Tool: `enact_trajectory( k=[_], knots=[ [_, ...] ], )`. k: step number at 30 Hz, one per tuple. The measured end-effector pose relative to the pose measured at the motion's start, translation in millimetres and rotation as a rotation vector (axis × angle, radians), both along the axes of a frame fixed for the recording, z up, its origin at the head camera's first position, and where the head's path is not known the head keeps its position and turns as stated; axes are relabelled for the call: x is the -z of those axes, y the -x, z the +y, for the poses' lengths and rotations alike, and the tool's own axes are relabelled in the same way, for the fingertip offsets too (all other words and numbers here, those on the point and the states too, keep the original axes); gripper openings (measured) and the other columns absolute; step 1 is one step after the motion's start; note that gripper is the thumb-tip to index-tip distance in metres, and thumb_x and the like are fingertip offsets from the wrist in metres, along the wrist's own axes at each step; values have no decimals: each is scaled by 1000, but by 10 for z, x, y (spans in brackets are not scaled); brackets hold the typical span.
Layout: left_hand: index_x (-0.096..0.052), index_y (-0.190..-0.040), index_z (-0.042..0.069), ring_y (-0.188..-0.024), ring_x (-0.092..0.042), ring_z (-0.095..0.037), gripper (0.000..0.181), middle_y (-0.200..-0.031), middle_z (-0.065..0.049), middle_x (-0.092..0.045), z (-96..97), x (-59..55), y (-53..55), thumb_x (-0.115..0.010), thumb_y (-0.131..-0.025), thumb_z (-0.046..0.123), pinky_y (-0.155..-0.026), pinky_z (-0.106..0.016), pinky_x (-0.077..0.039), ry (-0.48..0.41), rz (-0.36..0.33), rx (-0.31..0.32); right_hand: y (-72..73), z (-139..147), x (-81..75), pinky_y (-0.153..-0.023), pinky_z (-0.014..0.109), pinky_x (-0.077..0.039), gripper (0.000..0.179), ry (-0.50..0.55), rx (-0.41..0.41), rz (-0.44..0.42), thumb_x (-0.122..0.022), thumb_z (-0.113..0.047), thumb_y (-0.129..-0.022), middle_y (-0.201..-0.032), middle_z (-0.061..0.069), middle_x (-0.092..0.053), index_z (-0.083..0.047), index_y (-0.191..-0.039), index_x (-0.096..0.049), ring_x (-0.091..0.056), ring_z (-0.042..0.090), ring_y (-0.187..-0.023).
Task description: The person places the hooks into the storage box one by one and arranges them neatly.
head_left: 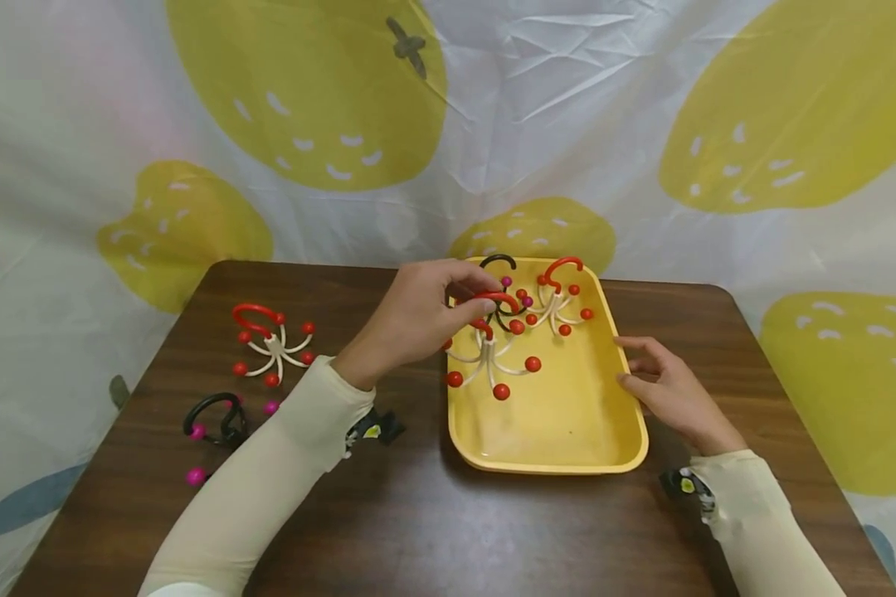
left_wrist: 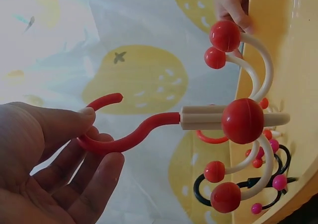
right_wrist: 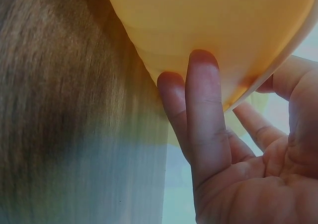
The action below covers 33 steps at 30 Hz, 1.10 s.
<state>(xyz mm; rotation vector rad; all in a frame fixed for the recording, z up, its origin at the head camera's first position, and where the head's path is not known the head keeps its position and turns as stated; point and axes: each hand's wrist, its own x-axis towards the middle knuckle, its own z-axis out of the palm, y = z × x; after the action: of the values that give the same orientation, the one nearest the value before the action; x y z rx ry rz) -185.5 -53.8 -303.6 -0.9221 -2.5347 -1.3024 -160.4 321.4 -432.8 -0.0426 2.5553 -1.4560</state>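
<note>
My left hand (head_left: 426,319) pinches the red hook of a red-and-white octopus-shaped hanger (head_left: 488,352) between thumb and fingers. In the left wrist view this hanger (left_wrist: 201,118) shows a white stem and curved white arms tipped with red balls. It hangs over the left side of a yellow tray (head_left: 560,419). Inside the tray's far end lie a black hanger with pink balls (head_left: 502,262) and another red-and-white hanger (head_left: 556,303). My right hand (head_left: 675,394) touches the tray's right side; in the right wrist view, extended fingers (right_wrist: 206,100) rest against its outer wall.
On the left of the brown table (head_left: 523,531) lie a red-and-white hanger (head_left: 274,347) and a black one with pink balls (head_left: 231,431), partly hidden by my left sleeve (head_left: 261,489). A fruit-patterned curtain (head_left: 552,108) hangs behind the table.
</note>
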Motion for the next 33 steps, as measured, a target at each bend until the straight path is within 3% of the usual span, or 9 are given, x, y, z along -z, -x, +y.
enact_trajectory(
  k=[6, 12, 21, 33],
  knots=[
    [-75, -105, 19, -85, -67, 0, 17, -99, 10, -74, 145, 78, 108, -76, -89, 24, -77, -22, -55, 6, 3, 44, -3, 3, -1, -66, 40, -61, 59, 13, -1, 0, -63, -16, -97, -119, 28, -58, -18, -150, -38, -70, 20, -88],
    [-76, -105, 20, -80, -68, -2, 16, -96, 9, -74, 284, 150, 182, -75, -89, 23, -77, -25, -56, 18, -22, 71, -3, -2, 3, -67, 40, -61, 59, 13, 1, -2, -64, -16, -97, -119, 28, -58, -18, -150, -38, -71, 22, -89],
    [-76, -106, 16, -80, -70, -4, 15, -97, 4, -74, 542, 209, 263, -72, -91, 16, -73, -16, -55, 18, -79, 138, -5, 15, 3, -67, 41, -61, 60, 16, 15, -15, -63, -16, -97, -121, 28, -58, -20, -151, -37, -71, 26, -91],
    [-75, -107, 15, -82, -69, -1, 16, -97, 5, -74, 779, 385, 362, -72, -92, 18, -75, -14, -54, 19, -132, 147, -2, 12, 32, -65, 41, -61, 59, 32, 26, -9, -64, -16, -97, -120, 28, -58, -22, -150, -39, -70, 23, -87]
  ],
)
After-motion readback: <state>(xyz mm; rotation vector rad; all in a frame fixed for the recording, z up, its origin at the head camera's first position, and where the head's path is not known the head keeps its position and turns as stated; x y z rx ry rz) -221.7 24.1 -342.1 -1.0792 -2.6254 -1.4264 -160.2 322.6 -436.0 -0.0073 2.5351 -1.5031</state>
